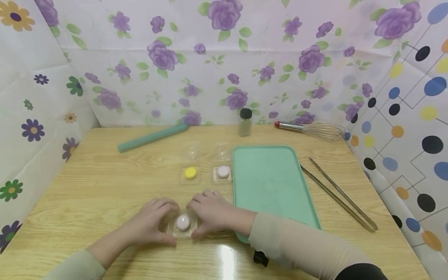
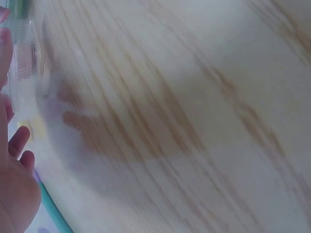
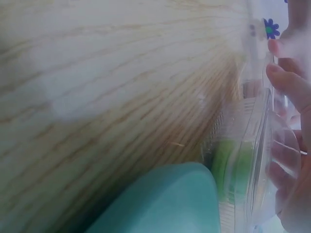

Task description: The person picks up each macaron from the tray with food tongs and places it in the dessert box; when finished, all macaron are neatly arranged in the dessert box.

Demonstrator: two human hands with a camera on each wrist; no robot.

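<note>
Between my two hands a small clear plastic box stands on the table, with a pale pink macaron inside. My left hand grips its left side, fingers at the far corner and thumb at the near one. On the opposite side my right hand holds it the same way, thumb low at the near edge. Pinkish filling shows through the box wall in the left wrist view. Beneath my right hand, another clear box holds a green macaron, mostly hidden in the head view.
Farther back lie two opened clear boxes, with a yellow macaron and a pale pink one. A green tray lies under my right forearm. Around it are metal tongs, a whisk, a black-capped jar and a green rod.
</note>
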